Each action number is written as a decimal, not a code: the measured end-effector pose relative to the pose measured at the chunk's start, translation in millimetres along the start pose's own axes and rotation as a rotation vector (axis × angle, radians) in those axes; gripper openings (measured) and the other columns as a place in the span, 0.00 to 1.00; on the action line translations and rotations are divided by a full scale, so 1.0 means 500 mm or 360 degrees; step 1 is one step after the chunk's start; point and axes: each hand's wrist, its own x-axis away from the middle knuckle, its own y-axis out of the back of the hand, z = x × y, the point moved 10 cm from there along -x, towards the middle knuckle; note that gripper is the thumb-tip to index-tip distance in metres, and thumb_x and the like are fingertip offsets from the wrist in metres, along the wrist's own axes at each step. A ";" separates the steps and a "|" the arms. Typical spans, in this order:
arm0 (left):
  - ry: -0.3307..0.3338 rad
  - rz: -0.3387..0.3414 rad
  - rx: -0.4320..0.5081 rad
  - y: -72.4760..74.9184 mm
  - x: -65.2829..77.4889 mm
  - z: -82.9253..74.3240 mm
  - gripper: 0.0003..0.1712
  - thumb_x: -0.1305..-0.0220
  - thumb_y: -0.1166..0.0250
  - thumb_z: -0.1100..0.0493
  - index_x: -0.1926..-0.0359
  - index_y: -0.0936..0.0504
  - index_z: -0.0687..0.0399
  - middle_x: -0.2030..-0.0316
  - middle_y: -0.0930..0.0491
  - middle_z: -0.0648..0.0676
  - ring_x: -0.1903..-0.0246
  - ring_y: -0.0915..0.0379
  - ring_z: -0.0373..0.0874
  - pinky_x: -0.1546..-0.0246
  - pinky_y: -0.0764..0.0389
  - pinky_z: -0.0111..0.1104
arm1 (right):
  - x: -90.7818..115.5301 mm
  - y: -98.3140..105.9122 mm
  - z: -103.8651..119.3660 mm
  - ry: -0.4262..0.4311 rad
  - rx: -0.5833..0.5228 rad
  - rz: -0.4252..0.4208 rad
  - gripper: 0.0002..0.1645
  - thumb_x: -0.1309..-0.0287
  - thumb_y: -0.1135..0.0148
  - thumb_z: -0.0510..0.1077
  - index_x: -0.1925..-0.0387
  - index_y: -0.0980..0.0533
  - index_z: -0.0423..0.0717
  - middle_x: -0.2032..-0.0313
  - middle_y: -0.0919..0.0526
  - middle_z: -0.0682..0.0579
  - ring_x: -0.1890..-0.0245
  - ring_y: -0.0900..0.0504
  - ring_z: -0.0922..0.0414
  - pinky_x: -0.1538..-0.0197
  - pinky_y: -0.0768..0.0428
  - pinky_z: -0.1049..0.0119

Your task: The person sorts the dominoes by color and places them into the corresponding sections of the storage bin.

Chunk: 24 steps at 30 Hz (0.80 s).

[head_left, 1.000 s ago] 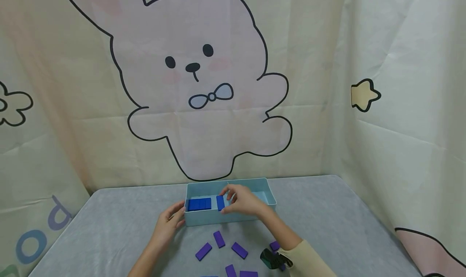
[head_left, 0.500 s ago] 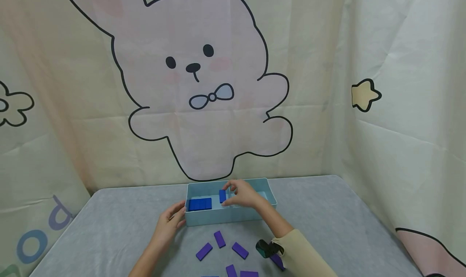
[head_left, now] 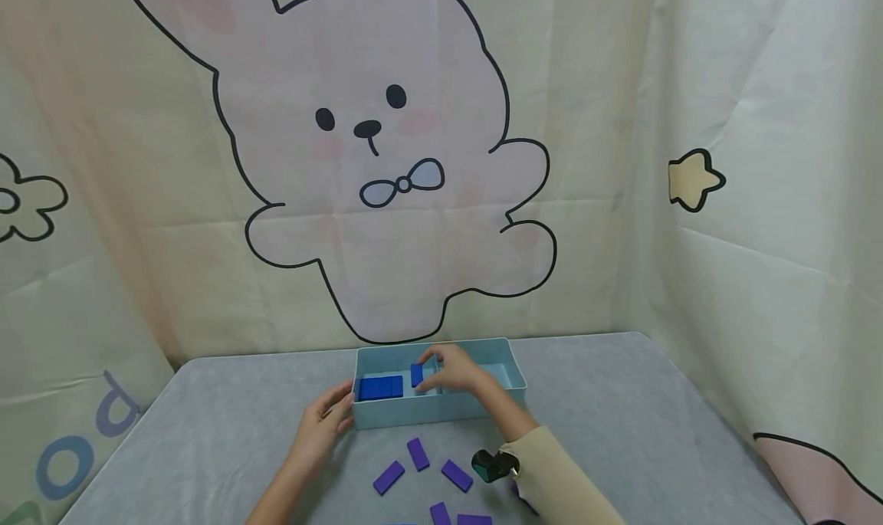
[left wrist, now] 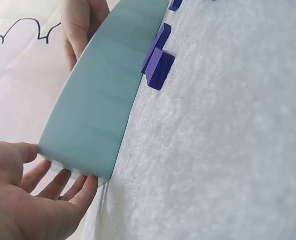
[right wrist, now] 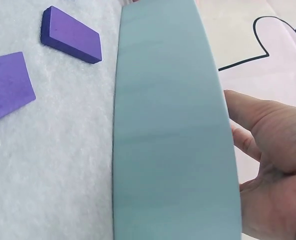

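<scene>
My left hand [head_left: 319, 425] rests its fingers on the left end of a light blue tray [head_left: 441, 413]. In the left wrist view the thumb lies at the rim and the fingertips [left wrist: 92, 184] touch the end wall. Inside the tray, several blue blocks [head_left: 381, 388] lie side by side at the left end. Over the tray's middle, my right hand [head_left: 455, 370] pinches one more blue block [head_left: 417, 375] between thumb and fingers, a small gap to the right of that row. In the right wrist view the tray's front wall hides the block.
Several purple blocks lie scattered on the grey cloth in front of the tray, among them one purple block [head_left: 389, 478] and another purple block [head_left: 457, 475]. A thin divider [head_left: 438, 365] stands in the tray. Behind the table hangs a printed curtain [head_left: 586, 126].
My right hand has shifted back with the pinched blue block, then slightly left toward the row. My left hand stays at the tray's left end.
</scene>
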 end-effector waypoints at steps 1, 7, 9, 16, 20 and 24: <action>-0.0001 -0.0001 0.0002 0.000 0.000 0.000 0.27 0.16 0.47 0.59 0.26 0.32 0.71 0.28 0.32 0.73 0.29 0.33 0.66 0.36 0.19 0.51 | -0.003 -0.002 0.000 0.0008 0.0008 0.0003 0.23 0.48 0.18 0.40 0.50 0.16 0.44 0.41 0.17 0.40 0.37 0.23 0.38 0.43 0.17 0.46; -0.0008 -0.0009 0.0007 0.001 0.000 0.001 0.27 0.16 0.47 0.60 0.26 0.32 0.72 0.28 0.31 0.73 0.29 0.32 0.67 0.37 0.19 0.50 | -0.013 -0.016 -0.003 0.0008 0.0015 0.0026 0.24 0.49 0.18 0.40 0.50 0.16 0.42 0.45 0.17 0.38 0.50 0.22 0.45 0.55 0.19 0.57; -0.0004 -0.0008 0.0006 0.001 0.000 0.001 0.27 0.17 0.47 0.60 0.26 0.32 0.72 0.28 0.32 0.73 0.29 0.32 0.67 0.37 0.19 0.50 | -0.014 -0.019 -0.005 -0.0004 0.0025 0.0021 0.23 0.49 0.18 0.40 0.51 0.16 0.43 0.45 0.17 0.39 0.50 0.22 0.46 0.54 0.18 0.57; 0.0011 -0.0007 0.0004 0.000 0.001 0.000 0.27 0.16 0.47 0.60 0.26 0.32 0.72 0.28 0.32 0.74 0.29 0.32 0.68 0.36 0.19 0.51 | -0.021 -0.024 -0.007 -0.0052 0.0063 -0.0011 0.22 0.50 0.17 0.40 0.52 0.15 0.42 0.42 0.17 0.39 0.41 0.22 0.40 0.43 0.18 0.45; 0.0016 -0.0006 -0.0001 0.000 0.000 0.001 0.27 0.16 0.47 0.60 0.26 0.32 0.72 0.28 0.32 0.73 0.29 0.32 0.68 0.36 0.19 0.51 | -0.023 -0.028 -0.009 -0.0091 0.0085 -0.0026 0.22 0.51 0.17 0.39 0.53 0.14 0.42 0.40 0.18 0.38 0.39 0.23 0.39 0.43 0.17 0.45; 0.0034 -0.0004 -0.0005 -0.001 -0.002 0.003 0.27 0.16 0.48 0.59 0.26 0.33 0.71 0.28 0.33 0.73 0.29 0.33 0.68 0.36 0.19 0.51 | -0.025 -0.033 -0.014 -0.0145 0.0094 -0.0046 0.21 0.52 0.16 0.38 0.54 0.14 0.42 0.40 0.18 0.37 0.43 0.21 0.40 0.49 0.16 0.49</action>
